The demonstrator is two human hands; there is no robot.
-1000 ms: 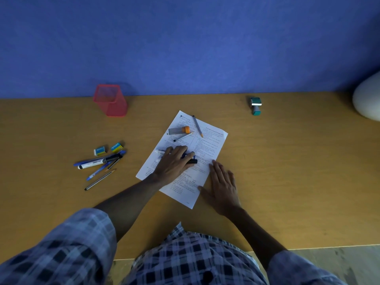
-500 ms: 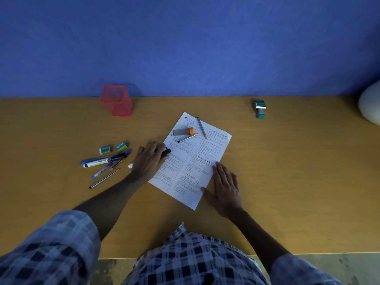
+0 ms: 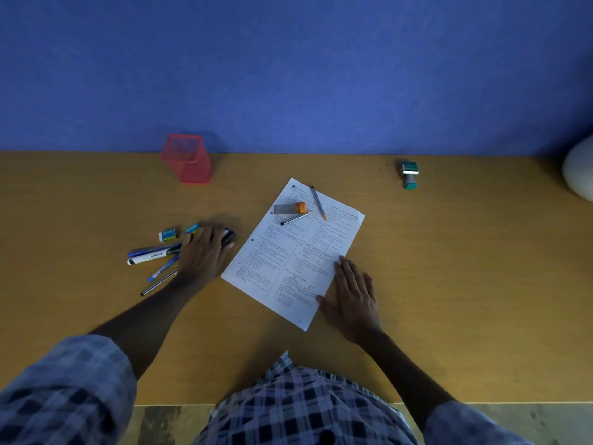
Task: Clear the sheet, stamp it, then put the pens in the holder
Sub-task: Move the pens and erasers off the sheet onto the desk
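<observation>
A printed white sheet (image 3: 298,258) lies tilted at the middle of the wooden desk. On its top part rest a grey case with an orange cap (image 3: 290,208), a short dark pen (image 3: 294,218) and a grey pencil (image 3: 318,202). My left hand (image 3: 205,252) is left of the sheet, fingers curled over a dark marker (image 3: 228,238) at the pile of pens (image 3: 154,256). My right hand (image 3: 354,297) lies flat on the sheet's lower right edge. The red mesh holder (image 3: 187,159) stands at the back left. The teal stamp (image 3: 409,174) lies at the back right.
Two small blue-and-white erasers (image 3: 168,234) lie just behind the pen pile. A white rounded object (image 3: 579,171) sits at the far right edge. The blue wall runs along the desk's back; the desk's front edge is near my body.
My left hand has carried the dark marker off the sheet leftward to the pen pile. My right hand has stayed flat on the sheet's edge.
</observation>
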